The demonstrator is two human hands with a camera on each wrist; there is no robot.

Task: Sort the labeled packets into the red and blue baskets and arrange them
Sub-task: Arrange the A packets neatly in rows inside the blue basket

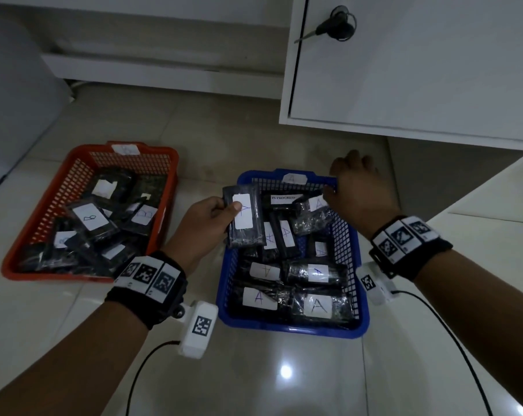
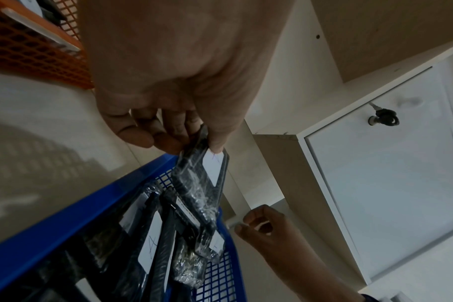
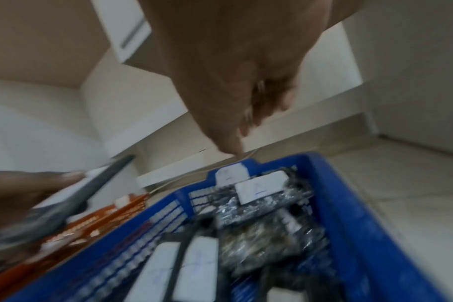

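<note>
My left hand (image 1: 221,210) pinches a black wrapped packet (image 1: 243,219) with a white "A" label, thumb on the label, above the far left corner of the blue basket (image 1: 293,327). In the left wrist view the same packet (image 2: 204,183) hangs over the blue basket's rim (image 2: 65,214). My right hand (image 1: 356,187) hovers at the basket's far right corner with its fingers curled and nothing in them. Just below it an "A" packet (image 1: 314,217) leans on the pile. Several "A" packets fill the blue basket. The red basket (image 1: 14,265) to the left holds several "B" packets.
Both baskets stand on a glossy tiled floor (image 1: 254,379). A white cabinet door (image 1: 419,70) with a key in its lock (image 1: 338,25) hangs close behind the blue basket. A pale slab edge (image 1: 494,205) runs along the right. Cables trail from both wrist cameras.
</note>
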